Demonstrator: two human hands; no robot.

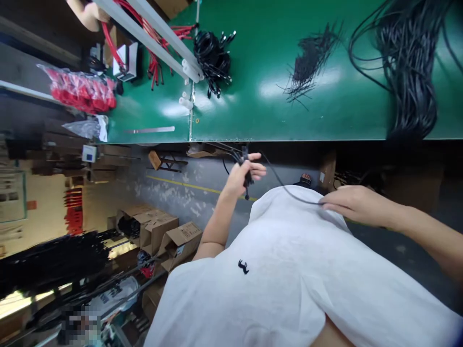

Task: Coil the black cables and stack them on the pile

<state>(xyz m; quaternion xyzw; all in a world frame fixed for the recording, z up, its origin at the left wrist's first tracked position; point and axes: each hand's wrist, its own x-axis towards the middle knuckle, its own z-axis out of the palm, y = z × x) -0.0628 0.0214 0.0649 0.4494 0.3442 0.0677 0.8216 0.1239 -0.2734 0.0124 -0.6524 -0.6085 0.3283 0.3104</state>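
Note:
My left hand [241, 174] is closed around a small bunch of black cables [248, 179] below the front edge of the bench. Cable ends with dark connectors stick out beneath its fingers. To the right, in front of the white shirt, my right hand [352, 202] pinches the end of a single thin black cable [285, 189]. That cable curves up leftward toward my left hand; whether it joins the held bunch cannot be made out. On the green bench lie a pile of thin black strips [311, 60], probably ties, and a large hank of black cable [412, 82].
A coiled bundle of black cables with plugs [213, 58] lies on the green bench [253, 115], near white tubes [191, 71] and red cables [154, 67]. Bagged red parts [83, 91] hang at the left. Open cardboard boxes [157, 226] stand on the floor behind.

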